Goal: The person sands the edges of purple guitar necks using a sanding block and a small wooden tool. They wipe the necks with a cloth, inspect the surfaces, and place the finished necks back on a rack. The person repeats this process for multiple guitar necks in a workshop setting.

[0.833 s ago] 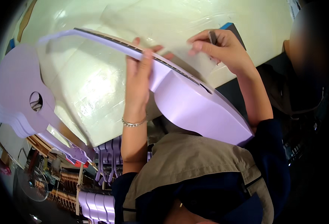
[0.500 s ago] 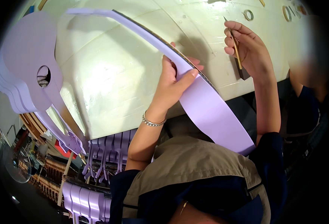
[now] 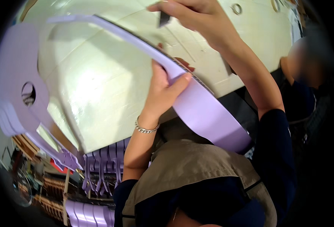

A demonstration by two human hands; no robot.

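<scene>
My left hand (image 3: 166,89) is wrapped round a light-purple ukulele (image 3: 211,115) where the neck meets the body. The instrument lies on edge, its neck stretching to the far left and its body resting against my apron. A dark fretboard (image 3: 144,41) runs along the neck's far edge. Beyond the neck, my right hand (image 3: 201,17) is raised over the table with fingers closed on a small dark flat-ended tool (image 3: 163,19). Motion blurs that tool, and its handle is hidden by the hand. The tool does not visibly touch the ukulele.
Stacked purple ukulele bodies (image 3: 13,72) stand at the left of the pale table (image 3: 98,102). More purple instruments (image 3: 102,166) hang below its near edge. A tape roll (image 3: 236,9) lies at the far side. Another person (image 3: 307,75) sits to the right.
My right hand has swung left and away from me, turning over; the slim tan handle seen earlier is now hidden. My left hand keeps its hold. The whole view has shifted slightly.
</scene>
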